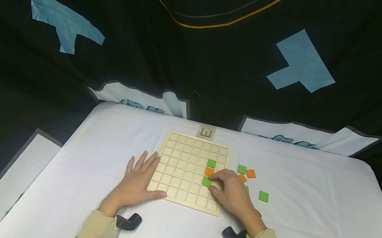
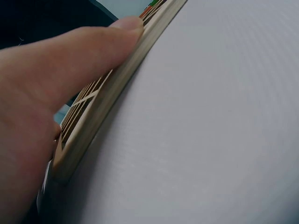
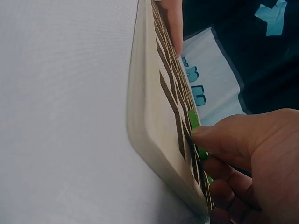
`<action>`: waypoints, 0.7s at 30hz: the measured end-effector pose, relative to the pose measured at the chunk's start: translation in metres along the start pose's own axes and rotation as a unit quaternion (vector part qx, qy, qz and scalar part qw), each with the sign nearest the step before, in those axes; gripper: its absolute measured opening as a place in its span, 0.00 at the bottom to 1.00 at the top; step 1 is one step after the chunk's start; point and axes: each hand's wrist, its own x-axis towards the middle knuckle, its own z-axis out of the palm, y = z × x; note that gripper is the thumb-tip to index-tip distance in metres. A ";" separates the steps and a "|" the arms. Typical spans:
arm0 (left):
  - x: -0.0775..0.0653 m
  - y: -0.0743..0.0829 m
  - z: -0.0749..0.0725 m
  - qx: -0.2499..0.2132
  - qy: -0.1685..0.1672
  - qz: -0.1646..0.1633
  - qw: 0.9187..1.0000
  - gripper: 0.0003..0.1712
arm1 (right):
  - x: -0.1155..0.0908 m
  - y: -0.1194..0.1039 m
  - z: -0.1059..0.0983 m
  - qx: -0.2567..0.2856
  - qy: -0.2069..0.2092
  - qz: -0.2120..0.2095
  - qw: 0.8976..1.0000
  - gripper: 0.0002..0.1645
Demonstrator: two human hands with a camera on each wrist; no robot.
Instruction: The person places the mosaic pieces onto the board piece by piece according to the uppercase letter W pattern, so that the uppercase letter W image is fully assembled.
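Note:
A light wooden grid board (image 1: 182, 172) lies on the white table. My left hand (image 1: 136, 185) rests at its left side with fingers spread, and the thumb lies over the near edge, as the left wrist view also shows. At the right part of the grid, my right hand (image 1: 233, 193) pinches a green square tile (image 3: 194, 120) between thumb and fingers, low over the cells. Just beyond that tile sits an orange tile (image 1: 209, 171), then another green tile (image 1: 211, 163), in one column. The fingers partly cover the pinched tile.
Right of the board lie loose tiles: a green one (image 1: 241, 169), an orange one (image 1: 251, 173) and a separate green one (image 1: 263, 196). Others are partly hidden by the right hand. A small patterned square (image 1: 206, 132) lies behind the board. A dark curtain (image 1: 200, 65) hangs behind the table.

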 end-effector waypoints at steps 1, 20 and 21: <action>0.000 0.000 0.000 0.000 0.001 0.001 1.000 0.67 | 0.000 0.000 0.000 -0.002 0.001 0.000 1.000 0.13; 0.000 -0.001 0.000 0.002 -0.002 0.001 1.000 0.67 | 0.001 0.001 0.002 -0.002 0.007 0.005 1.000 0.13; 0.000 0.000 -0.001 0.002 -0.002 0.000 1.000 0.67 | 0.001 0.001 0.002 -0.002 0.007 0.004 1.000 0.13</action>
